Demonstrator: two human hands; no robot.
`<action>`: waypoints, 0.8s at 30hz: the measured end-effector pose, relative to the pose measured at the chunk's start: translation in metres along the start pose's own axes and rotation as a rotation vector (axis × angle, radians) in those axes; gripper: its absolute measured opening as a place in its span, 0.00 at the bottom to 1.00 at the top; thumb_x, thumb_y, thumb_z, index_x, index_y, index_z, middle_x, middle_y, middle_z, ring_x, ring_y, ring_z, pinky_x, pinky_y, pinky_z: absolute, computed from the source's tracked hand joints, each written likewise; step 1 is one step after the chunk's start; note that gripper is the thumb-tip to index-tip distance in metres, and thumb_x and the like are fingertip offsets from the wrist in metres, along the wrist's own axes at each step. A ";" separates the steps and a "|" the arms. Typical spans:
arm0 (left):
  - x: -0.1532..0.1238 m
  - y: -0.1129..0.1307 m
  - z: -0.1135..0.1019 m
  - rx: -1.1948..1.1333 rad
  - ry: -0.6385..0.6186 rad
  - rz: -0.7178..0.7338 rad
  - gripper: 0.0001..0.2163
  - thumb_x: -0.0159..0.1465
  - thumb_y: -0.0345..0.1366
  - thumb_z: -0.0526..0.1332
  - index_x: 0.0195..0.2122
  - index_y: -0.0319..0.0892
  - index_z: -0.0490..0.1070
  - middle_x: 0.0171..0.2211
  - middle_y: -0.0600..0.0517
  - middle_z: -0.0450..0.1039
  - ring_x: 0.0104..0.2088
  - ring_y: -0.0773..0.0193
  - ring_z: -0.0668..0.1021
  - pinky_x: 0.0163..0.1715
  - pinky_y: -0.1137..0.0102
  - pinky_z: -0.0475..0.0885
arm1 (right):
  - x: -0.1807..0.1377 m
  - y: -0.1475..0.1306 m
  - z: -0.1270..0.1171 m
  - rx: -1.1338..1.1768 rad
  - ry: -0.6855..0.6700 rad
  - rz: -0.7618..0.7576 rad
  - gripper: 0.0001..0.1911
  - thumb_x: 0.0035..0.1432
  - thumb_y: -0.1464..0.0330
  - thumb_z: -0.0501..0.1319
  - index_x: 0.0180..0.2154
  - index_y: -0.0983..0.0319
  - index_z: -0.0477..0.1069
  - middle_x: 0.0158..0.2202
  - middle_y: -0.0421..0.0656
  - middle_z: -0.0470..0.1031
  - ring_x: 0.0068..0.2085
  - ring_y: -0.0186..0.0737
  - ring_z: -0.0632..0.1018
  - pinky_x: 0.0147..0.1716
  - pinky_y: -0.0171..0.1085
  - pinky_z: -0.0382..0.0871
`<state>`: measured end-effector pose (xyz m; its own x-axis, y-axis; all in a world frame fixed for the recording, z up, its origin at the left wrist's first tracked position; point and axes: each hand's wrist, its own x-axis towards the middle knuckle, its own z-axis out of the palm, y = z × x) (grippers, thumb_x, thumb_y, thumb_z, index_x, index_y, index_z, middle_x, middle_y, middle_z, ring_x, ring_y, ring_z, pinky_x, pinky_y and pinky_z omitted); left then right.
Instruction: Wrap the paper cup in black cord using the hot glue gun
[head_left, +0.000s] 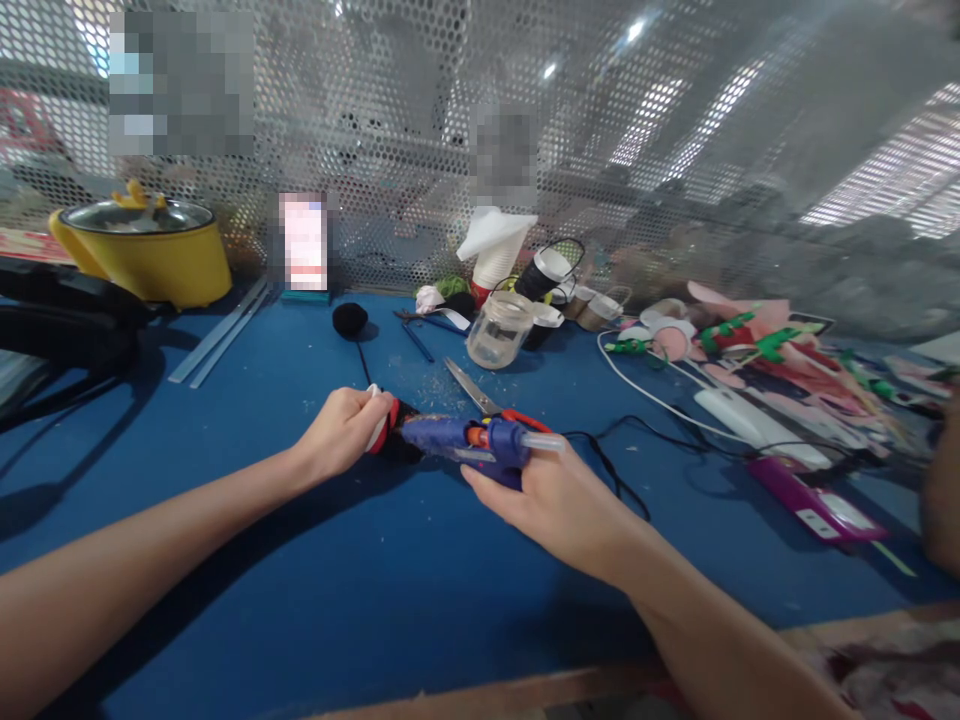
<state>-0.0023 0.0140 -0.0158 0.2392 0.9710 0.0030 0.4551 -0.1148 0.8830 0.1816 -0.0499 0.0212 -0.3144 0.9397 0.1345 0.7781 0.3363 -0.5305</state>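
My right hand (577,500) is wrapped round a blue hot glue gun (442,438), with a clear glue stick (544,442) poking out of its rear end. The gun's nozzle points left, against or very close to a small red, white and black piece (390,430). Pinched round that piece is my left hand (341,432); its exact kind I cannot make out. Beyond the left hand lies a black ball (350,320) with a thin dark cord or stem running toward the fingers. Scissors (471,386) with red handles rest just behind the gun, partly hidden by it.
A clear jar (498,335) stands past the scissors, near paper cups (495,265). At left are a yellow pot (161,255) and clear strips (217,335). A lit phone (305,245) leans at the back. Cables, a purple device (817,500) and craft pieces (780,350) lie right.
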 end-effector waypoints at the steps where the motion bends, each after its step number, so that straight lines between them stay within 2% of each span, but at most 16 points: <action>1: 0.000 0.000 0.000 0.004 -0.001 0.003 0.17 0.55 0.41 0.47 0.12 0.40 0.53 0.10 0.59 0.48 0.14 0.74 0.54 0.13 0.76 0.49 | 0.000 0.000 0.000 0.008 -0.014 0.010 0.05 0.49 0.68 0.52 0.24 0.62 0.63 0.22 0.39 0.68 0.22 0.32 0.68 0.22 0.31 0.60; 6: 0.000 -0.001 0.000 0.026 -0.002 0.027 0.17 0.55 0.41 0.47 0.12 0.40 0.53 0.11 0.59 0.48 0.14 0.74 0.54 0.14 0.76 0.49 | 0.002 -0.002 -0.004 0.036 0.011 0.104 0.10 0.49 0.67 0.52 0.18 0.62 0.60 0.13 0.36 0.63 0.16 0.30 0.65 0.17 0.30 0.58; 13: -0.001 -0.003 -0.001 0.098 0.004 0.092 0.18 0.56 0.42 0.46 0.12 0.40 0.50 0.11 0.59 0.46 0.15 0.74 0.54 0.14 0.76 0.50 | 0.007 -0.001 -0.004 0.112 0.025 0.143 0.12 0.49 0.68 0.53 0.17 0.62 0.58 0.11 0.35 0.62 0.14 0.29 0.65 0.15 0.29 0.60; 18: -0.002 -0.003 -0.002 0.169 -0.024 0.211 0.19 0.58 0.41 0.44 0.11 0.40 0.49 0.11 0.59 0.47 0.14 0.75 0.54 0.14 0.76 0.50 | 0.013 0.009 -0.004 0.303 -0.054 0.234 0.11 0.50 0.65 0.53 0.20 0.63 0.61 0.11 0.35 0.61 0.13 0.28 0.65 0.13 0.29 0.60; 21: -0.003 -0.003 -0.002 0.224 -0.028 0.287 0.19 0.58 0.40 0.44 0.11 0.40 0.49 0.11 0.58 0.48 0.15 0.75 0.54 0.15 0.76 0.50 | 0.018 0.018 -0.005 0.441 -0.087 0.216 0.10 0.50 0.65 0.53 0.22 0.64 0.63 0.11 0.35 0.61 0.13 0.28 0.64 0.14 0.29 0.59; 24: -0.004 -0.003 -0.003 0.249 -0.012 0.328 0.19 0.58 0.39 0.44 0.11 0.40 0.48 0.11 0.59 0.47 0.14 0.75 0.54 0.15 0.76 0.50 | 0.023 0.026 -0.007 0.625 -0.059 0.208 0.09 0.49 0.65 0.55 0.24 0.65 0.64 0.11 0.35 0.62 0.13 0.27 0.63 0.14 0.29 0.58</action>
<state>-0.0072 0.0116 -0.0164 0.4154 0.8721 0.2586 0.5460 -0.4664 0.6959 0.1986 -0.0187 0.0165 -0.2345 0.9703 -0.0595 0.3692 0.0323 -0.9288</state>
